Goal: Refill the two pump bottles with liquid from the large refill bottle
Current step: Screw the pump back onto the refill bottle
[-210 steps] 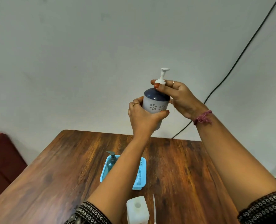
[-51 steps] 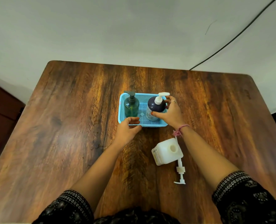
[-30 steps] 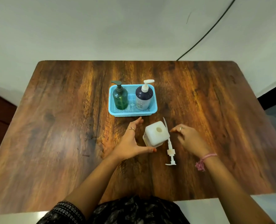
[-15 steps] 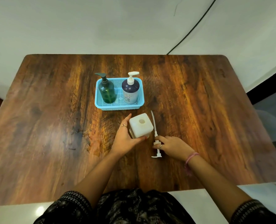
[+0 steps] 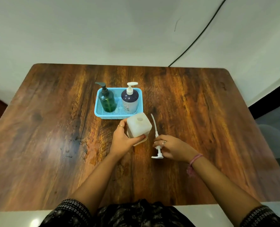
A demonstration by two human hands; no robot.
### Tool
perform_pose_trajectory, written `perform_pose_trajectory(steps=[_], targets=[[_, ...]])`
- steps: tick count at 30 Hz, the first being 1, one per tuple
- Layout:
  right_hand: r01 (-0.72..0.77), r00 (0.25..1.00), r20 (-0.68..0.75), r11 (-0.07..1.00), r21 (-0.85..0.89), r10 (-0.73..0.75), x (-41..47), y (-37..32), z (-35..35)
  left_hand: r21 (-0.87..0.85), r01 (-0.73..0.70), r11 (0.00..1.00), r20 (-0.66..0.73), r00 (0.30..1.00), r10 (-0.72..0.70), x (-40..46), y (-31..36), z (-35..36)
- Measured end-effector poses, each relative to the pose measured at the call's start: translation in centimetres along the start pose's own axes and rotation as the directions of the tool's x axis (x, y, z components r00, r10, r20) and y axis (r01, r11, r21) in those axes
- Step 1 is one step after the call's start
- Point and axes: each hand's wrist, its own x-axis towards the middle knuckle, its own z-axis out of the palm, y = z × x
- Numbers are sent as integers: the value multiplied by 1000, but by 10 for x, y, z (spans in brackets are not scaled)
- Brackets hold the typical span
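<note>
Head view looks down on a dark, streaky wooden tabletop [image 5: 54,128] with rounded far corners, set against a pale wall [image 5: 103,30]; a black cable [image 5: 200,36] runs down the wall to the far edge of the tabletop, and pale floor shows past the near edge. Toward the far edge, about midway across, sits a light blue mesh basket [image 5: 98,110]. Two pump bottles stand upright in it side by side: a dark green bottle with a black pump [image 5: 107,100] in its left half, and a white bottle with a navy top and white pump [image 5: 129,100] in its right half. Just nearer than the basket, close to its near rim, stands the large refill bottle [image 5: 139,126], a translucent white square one with its round mouth uncovered. The left hand [image 5: 122,140] grips its left side, thumb across the near face and fingers curled round the far side. Just to the right, a white pump head with its long dip tube [image 5: 156,136] has the tube pointing toward the far edge, and the right hand [image 5: 172,147] pinches its collar. Dark patterned sleeves [image 5: 67,210] show by the near edge.
</note>
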Motion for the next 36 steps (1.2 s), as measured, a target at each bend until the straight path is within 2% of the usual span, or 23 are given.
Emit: perform_pose_trajectory(steps=[6,10,14,18,24,30,36], targets=[[33,944,-313,918,395,101,0,-4,-70,-27,-75,997,-52,996,74,22,37,-11],[77,878,-441,857,510,184,4,-5,-127,-57,-111,992,-79,991,106,39,68,-18],[180,802,-532,739,649,272,15,-3,-185,-69,-141,988,-105,985,133,57,99,-26],[273,741,-622,732,624,254,26,-6,-241,-67,-173,983,-115,980,164,77,122,-34],[320,675,-723,824,467,148,42,-20,-312,-37,-208,977,-142,969,201,99,157,-41],[402,579,-808,823,401,111,56,-38,-365,6,-253,967,-109,961,253,109,187,-43],[443,519,-851,827,347,79,61,-52,-403,11,-274,962,-88,958,274,115,197,-43]])
